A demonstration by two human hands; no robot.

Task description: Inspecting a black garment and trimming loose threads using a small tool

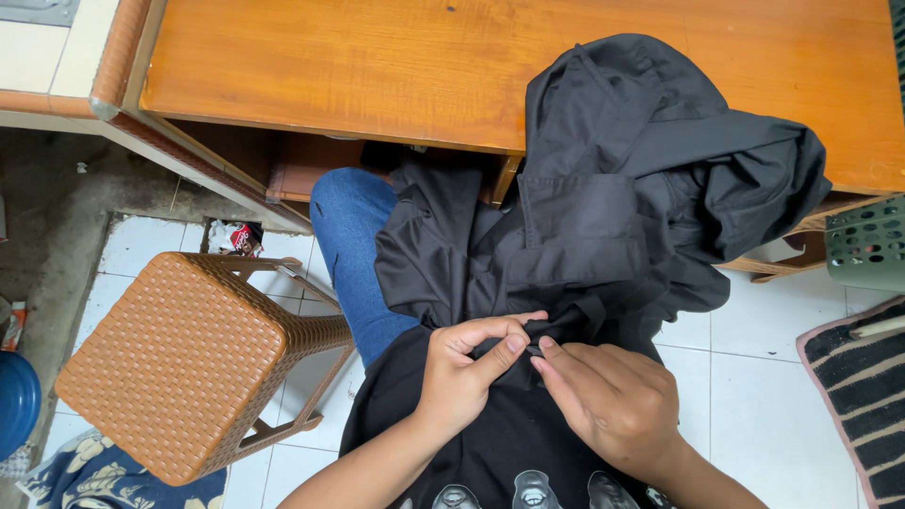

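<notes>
A black garment lies draped from the wooden table down onto my lap. My left hand pinches a fold of the black fabric between thumb and fingers near its lower edge. Close beside it, my right hand grips the same bit of cloth with its fingertips. Both hands meet at one small spot on the garment, and what lies between the fingertips is too small to tell. I wear blue jeans and a black top.
A brown woven plastic stool stands on the white tiled floor to my left. A green perforated basket sits at the right under the table edge, with a striped mat below it. A blue tub is at far left.
</notes>
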